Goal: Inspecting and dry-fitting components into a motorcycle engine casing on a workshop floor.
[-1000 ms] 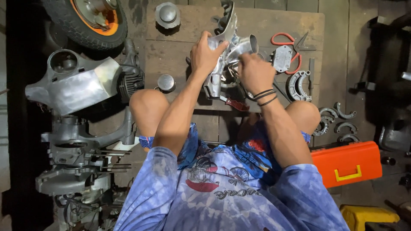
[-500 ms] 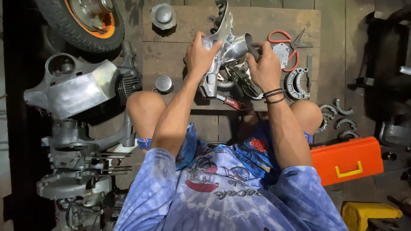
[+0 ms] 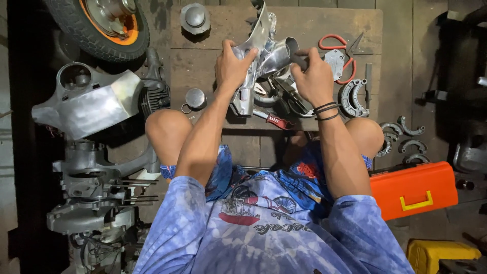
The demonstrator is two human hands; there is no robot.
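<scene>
Since earlier, right hand [image 3: 313, 76] shifts left onto metal casing [image 3: 261, 56], which left hand [image 3: 232, 66] grips; long axis runs upright, frame centre-top.

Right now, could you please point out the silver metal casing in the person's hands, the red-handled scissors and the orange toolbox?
silver metal casing [image 3: 266, 56], head view, on its shiny curved middle.
red-handled scissors [image 3: 339, 43], head view, on the upper red handle loop.
orange toolbox [image 3: 413, 185], head view, on the lid above the yellow handle.
</scene>
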